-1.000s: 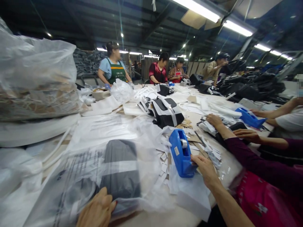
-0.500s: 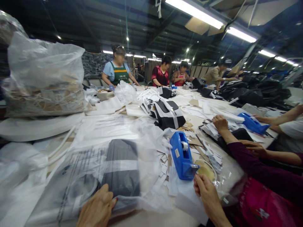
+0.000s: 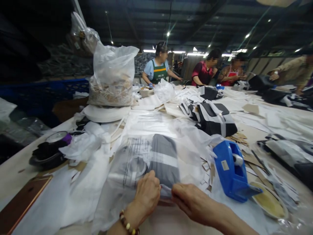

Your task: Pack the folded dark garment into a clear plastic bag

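Note:
A grey folded item with a white stripe lies inside a clear plastic bag in front of me. My left hand, with a bead bracelet on the wrist, is curled on the bag's near edge. My right hand pinches the same edge from the right, its fingertips almost touching the left hand's. A blue tape dispenser stands just right of the bag, apart from both hands.
A roll of tape on a white dish lies at the near right. A black-and-white bag sits mid-table among paper scraps. A big plastic sack stands at the back left. Several co-workers work along the far side. A brown board lies near left.
The view has swung left. My right hand has left the tape dispenser and come over to the bag's near edge beside my left hand. The neighbour's arms on the right are out of view.

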Motion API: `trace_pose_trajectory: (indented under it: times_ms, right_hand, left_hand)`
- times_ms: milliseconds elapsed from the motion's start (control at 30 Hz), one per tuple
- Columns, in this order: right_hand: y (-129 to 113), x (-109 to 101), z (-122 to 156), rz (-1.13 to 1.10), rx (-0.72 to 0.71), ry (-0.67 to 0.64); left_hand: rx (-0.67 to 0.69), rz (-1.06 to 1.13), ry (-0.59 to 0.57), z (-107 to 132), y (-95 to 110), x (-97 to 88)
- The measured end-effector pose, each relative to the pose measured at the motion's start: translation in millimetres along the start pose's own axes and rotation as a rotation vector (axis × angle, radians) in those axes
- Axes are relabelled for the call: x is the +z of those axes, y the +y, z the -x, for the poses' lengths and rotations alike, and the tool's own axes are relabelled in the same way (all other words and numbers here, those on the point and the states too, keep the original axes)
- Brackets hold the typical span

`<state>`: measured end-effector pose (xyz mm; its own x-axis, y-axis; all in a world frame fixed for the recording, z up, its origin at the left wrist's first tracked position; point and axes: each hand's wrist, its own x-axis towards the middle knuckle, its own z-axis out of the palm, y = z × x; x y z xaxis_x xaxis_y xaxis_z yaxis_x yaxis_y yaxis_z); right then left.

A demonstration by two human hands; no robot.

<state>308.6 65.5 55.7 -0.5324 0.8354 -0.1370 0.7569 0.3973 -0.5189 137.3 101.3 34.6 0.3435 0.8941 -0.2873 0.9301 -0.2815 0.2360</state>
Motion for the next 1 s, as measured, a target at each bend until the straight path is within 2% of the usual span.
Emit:
trace_pose_trajectory:
  times_ms: [100,167,267,367,433,533,567,633,733,800,900,933,1000]
  right_hand:
    - [17.3,3.4,-36.7,0.022,0.023,-0.012]
    - [34.9,4.3,-47.1,-0.005,0.065,0.005]
    - [54.8,2.2,-42.5,-0.003,0.172,0.116]
    - [54.6,7.9,-25.7,0.064,0.272,0.325]
    - [43.2,23.0,-18.1,0.115,0.181,0.515]
    - [23.7,57.7,-19.6,0.356,-0.135,0.778]
    - [19.8,68.8,-22.4,0.476,-0.209,0.818]
    - [17.6,85.3,-28.4,0.679,-0.254,0.819]
    - [23.4,92.5,-33.4,0.754,-0.268,0.79]
    - [28.0,90.7,-33.2,0.747,-0.281,0.792]
    - [31.4,89.4,-31.1,0.741,-0.278,0.792]
    - [31.7,90.1,-30.8,0.743,-0.273,0.788]
    - [31.8,92.2,-31.1,0.751,-0.266,0.782]
  left_hand:
    - [0.006,0.024,0.007,0.0,-1.3,2.3]
    - [0.012,0.039,0.014,-1.3,-2.8,4.3]
    - [0.029,0.052,0.025,-4.3,-5.3,7.4]
    - [0.048,0.057,0.037,-6.7,-7.5,11.4]
    - [0.059,0.059,0.047,-7.6,-8.3,15.0]
    - [0.085,0.052,0.081,-7.1,-8.6,19.3]
    - [0.099,0.048,0.094,-6.1,-8.9,19.4]
    - [0.136,0.037,0.12,-1.3,-10.9,17.3]
    - [0.161,0.009,0.162,16.8,-22.2,13.4]
    - [0.176,-0.072,0.267,36.8,-38.1,17.4]
    - [0.284,-0.305,0.614,71.6,-73.5,35.9]
    - [0.283,-0.349,0.717,82.0,-86.4,43.0]
    - [0.315,-0.383,0.807,97.5,-109.4,53.0]
